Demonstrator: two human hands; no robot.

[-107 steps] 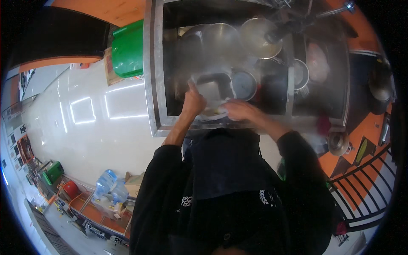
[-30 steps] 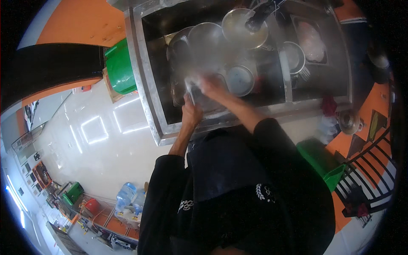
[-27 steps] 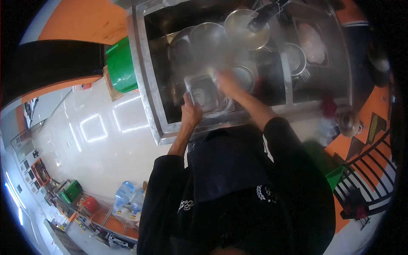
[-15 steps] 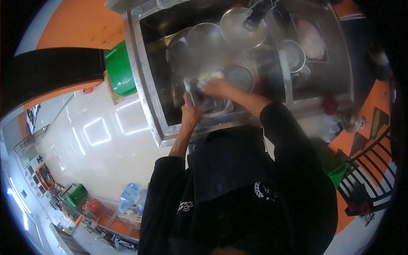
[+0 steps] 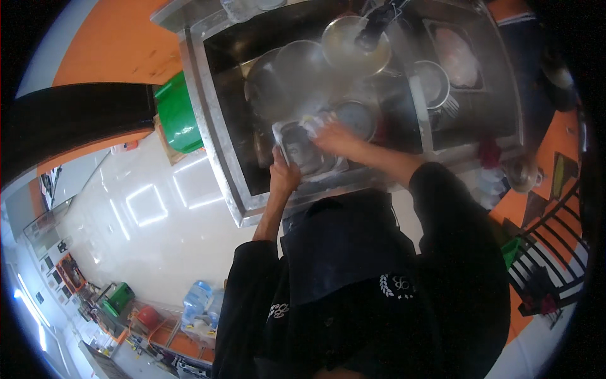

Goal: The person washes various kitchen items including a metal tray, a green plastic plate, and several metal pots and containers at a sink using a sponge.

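Note:
A soapy rectangular metal pan (image 5: 300,150) rests in the near part of the sink basin. My left hand (image 5: 285,172) is closed round the pan's near left edge. At the pan's far right side, my right hand (image 5: 338,139) presses a foam-covered sponge (image 5: 317,122), pale with a little yellow showing. Just beyond that hand lies a round metal pan (image 5: 356,119), partly hidden by it. Farther back are large round metal bowls (image 5: 306,60), blurred by haze, and another bowl (image 5: 353,47) under a dark fitting (image 5: 374,30).
A metal sink rim (image 5: 211,142) frames the basin. Right of the divider (image 5: 421,114) are a small round pot (image 5: 432,84), a fork (image 5: 451,106) and a tray holding pale pink meat (image 5: 457,58). A green bin (image 5: 178,114) stands left of the sink.
My right hand and the sponge have shifted slightly right and nearer, showing more of the pan's inside. My left hand keeps its grip on the pan. The whole view has tilted a little.

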